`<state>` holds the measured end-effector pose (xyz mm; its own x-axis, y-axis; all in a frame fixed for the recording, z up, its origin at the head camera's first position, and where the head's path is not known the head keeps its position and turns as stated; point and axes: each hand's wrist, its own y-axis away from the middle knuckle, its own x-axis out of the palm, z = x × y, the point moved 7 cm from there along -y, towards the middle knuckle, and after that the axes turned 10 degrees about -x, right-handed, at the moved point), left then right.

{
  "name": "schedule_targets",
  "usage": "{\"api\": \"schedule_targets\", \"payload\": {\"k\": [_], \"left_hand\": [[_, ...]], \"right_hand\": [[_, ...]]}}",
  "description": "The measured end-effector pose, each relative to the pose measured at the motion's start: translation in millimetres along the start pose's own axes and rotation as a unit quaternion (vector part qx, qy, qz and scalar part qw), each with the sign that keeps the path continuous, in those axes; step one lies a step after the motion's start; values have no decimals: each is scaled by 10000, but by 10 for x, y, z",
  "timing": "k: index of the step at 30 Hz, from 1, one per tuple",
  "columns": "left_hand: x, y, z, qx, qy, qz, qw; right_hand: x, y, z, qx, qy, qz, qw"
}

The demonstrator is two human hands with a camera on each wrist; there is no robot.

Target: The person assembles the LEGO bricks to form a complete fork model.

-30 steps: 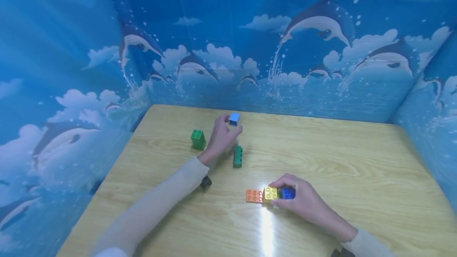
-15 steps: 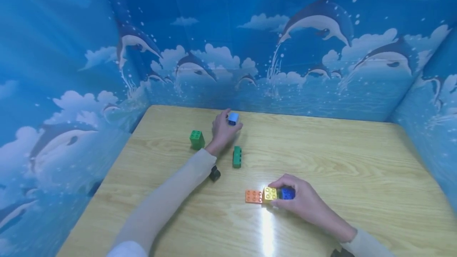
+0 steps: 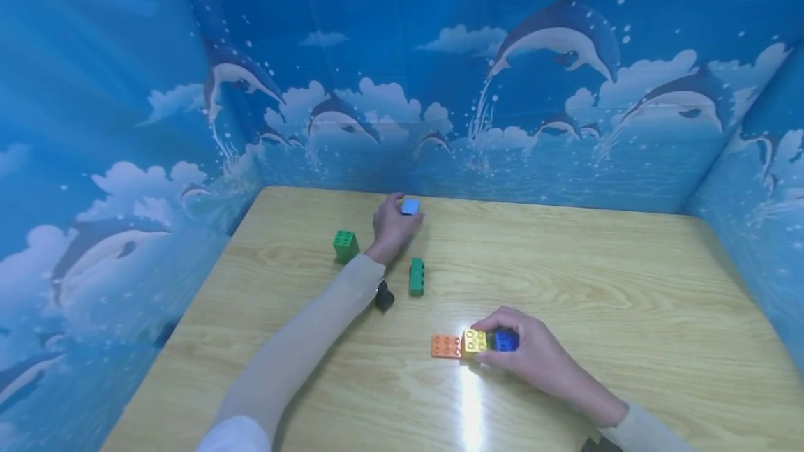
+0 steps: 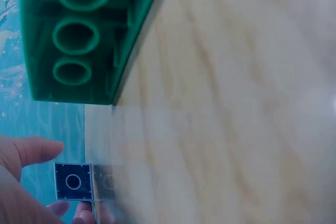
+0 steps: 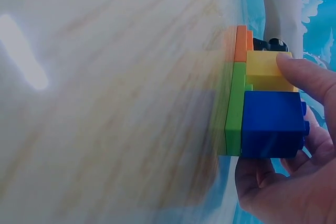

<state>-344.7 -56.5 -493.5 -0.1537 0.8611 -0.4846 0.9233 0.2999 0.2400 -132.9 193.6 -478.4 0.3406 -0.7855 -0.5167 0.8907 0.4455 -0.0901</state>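
My left hand (image 3: 393, 225) reaches to the far part of the table around a light blue toy brick (image 3: 410, 207). In the left wrist view this brick (image 4: 73, 181) turns its hollow underside to the camera; the thumb is a small gap away on one side, and fingertips are close on the other. With thumb and fingers my right hand (image 3: 534, 353) holds a low assembly of toy bricks at the yellow brick (image 3: 475, 342). Beside the yellow one is a dark blue brick (image 5: 272, 124); both sit on a light green plate (image 5: 234, 108), with an orange plate (image 3: 446, 346) at the left end.
A dark green brick (image 3: 417, 277) lies on its side in the middle of the wooden table (image 3: 597, 270). Left of it, beside the left wrist, a tall green block (image 3: 346, 247) stands upright. A blue dolphin-print curtain (image 3: 389, 138) rises behind the table.
My left hand has moved slightly farther out and closer around the light blue brick, now covering its lower front. The right hand and its bricks have stayed put.
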Motion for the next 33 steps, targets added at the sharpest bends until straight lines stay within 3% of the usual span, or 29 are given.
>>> {"api": "schedule_targets", "payload": {"k": [4, 14, 29, 33], "left_hand": [[-8, -24, 2, -155, 217, -68, 9996], [-42, 6, 63, -326, 805, 215, 9960], [-95, 100, 52, -209, 1146, 382, 9925], [-90, 148, 36, 58, 1110, 547, 9923]], "right_hand": [[-13, 9, 4, 0, -19, -2, 10000], [-5, 2, 3, -28, -63, 49, 10000], [-17, -9, 11, -79, -65, 37, 9999], [-15, 12, 13, -122, 15, 3, 9999]]}}
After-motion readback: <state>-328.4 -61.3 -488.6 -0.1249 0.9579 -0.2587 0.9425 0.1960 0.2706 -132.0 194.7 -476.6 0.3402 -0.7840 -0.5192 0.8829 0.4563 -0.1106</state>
